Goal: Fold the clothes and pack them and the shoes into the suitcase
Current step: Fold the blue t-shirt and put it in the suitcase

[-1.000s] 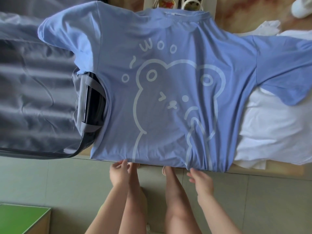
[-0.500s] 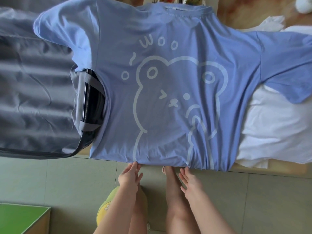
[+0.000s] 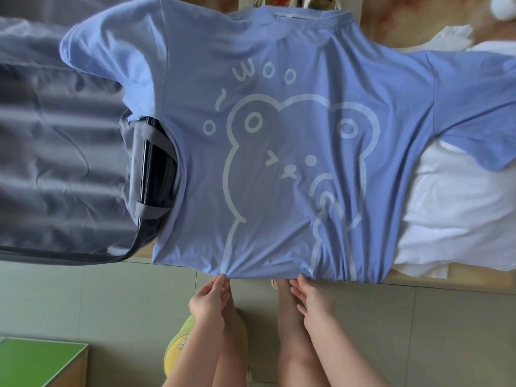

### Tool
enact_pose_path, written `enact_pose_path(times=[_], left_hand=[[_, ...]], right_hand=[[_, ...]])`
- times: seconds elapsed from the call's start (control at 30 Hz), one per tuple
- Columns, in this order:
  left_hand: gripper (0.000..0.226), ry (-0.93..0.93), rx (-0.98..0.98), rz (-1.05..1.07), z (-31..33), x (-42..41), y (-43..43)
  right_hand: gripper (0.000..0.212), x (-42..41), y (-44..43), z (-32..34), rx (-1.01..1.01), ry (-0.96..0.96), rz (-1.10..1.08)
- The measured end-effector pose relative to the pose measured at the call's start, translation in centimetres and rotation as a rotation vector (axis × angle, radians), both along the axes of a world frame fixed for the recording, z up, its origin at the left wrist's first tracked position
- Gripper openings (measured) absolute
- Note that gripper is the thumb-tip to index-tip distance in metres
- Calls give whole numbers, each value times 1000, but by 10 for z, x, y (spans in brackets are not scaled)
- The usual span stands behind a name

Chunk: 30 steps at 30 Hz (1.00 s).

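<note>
A light-blue T-shirt (image 3: 279, 135) with a white bear print lies spread flat on the wooden table (image 3: 452, 282), collar away from me. Its left sleeve drapes over the open suitcase (image 3: 55, 163), which has grey lining. My left hand (image 3: 210, 301) pinches the shirt's near hem, and the cloth puckers there. My right hand (image 3: 312, 301) reaches up to the hem with straight, spread fingers whose tips touch it. A pair of shoes (image 3: 321, 1) peeks out beyond the collar. White clothes (image 3: 460, 208) lie under the shirt's right side.
A green-topped box (image 3: 36, 361) stands on the tiled floor at lower left. A yellow slipper (image 3: 178, 347) shows by my legs. A white round object (image 3: 502, 7) sits at the far right corner.
Both hands have moved inward along the hem and closer together. My left hand now pinches the hem, which bunches slightly. The shirt itself stays spread flat.
</note>
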<state>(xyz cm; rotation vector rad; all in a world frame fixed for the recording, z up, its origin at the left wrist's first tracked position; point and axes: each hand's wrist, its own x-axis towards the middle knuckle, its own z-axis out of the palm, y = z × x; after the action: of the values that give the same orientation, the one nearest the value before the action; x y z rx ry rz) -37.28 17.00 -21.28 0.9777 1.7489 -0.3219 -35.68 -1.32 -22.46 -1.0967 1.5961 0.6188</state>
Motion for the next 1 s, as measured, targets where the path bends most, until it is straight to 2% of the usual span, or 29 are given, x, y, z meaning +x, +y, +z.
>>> enact_pose_path(times=[0.1, 0.33, 0.43, 0.53, 0.63, 0.67, 0.77, 0.83, 0.93, 1.0], left_hand=[[25, -3, 66, -41, 1, 1, 6], [15, 29, 135, -114, 1, -1, 20], [14, 36, 175, -176, 3, 3, 20], [16, 35, 286, -410, 9, 15, 20], [6, -36, 431, -643, 17, 31, 19], [3, -91, 447, -735, 19, 38, 15], [11, -286, 433, -1027, 16, 54, -13], [25, -339, 436, -1185, 8, 63, -35], [48, -271, 493, -1289, -1, 76, -55], [56, -205, 566, -1262, -4, 83, -55]], right_hand=[[18, -8, 1, 2, -63, -19, 38], [20, -21, 2, 9, -29, 33, 153], [27, -18, -3, 13, -67, 23, 325], [30, -5, -19, 16, -329, -98, 567], [15, 27, -50, 23, -690, -253, 497], [19, 37, -60, 23, -769, -292, 473], [35, 55, -85, 13, -975, -331, 542], [36, 59, -92, 11, -1040, -297, 596], [21, 62, -93, 10, -1046, -267, 616], [16, 60, -92, 9, -1039, -306, 579]])
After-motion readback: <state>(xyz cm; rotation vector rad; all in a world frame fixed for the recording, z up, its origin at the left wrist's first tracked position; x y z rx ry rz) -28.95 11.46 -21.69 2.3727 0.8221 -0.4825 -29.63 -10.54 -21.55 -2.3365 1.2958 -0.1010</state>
